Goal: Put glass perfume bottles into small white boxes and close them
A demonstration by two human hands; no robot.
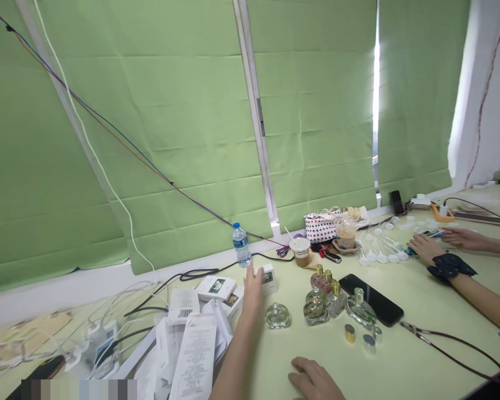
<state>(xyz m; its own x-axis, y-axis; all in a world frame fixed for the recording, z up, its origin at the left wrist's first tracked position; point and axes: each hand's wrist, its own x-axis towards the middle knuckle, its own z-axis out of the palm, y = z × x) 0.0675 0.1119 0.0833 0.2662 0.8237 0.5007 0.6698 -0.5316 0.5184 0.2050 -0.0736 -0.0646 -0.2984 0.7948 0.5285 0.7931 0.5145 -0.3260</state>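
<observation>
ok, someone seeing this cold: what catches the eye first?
The green blinds filling the whole back wall. Next, the left hand stretched out to a small white box at the table's middle, with a cluster of glass perfume bottles just right of it. Another person's hands work far right.

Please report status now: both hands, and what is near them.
Left hand reaching, fingers on small white box. Right hand flat on table, empty. Perfume bottle beside the left wrist.
</observation>
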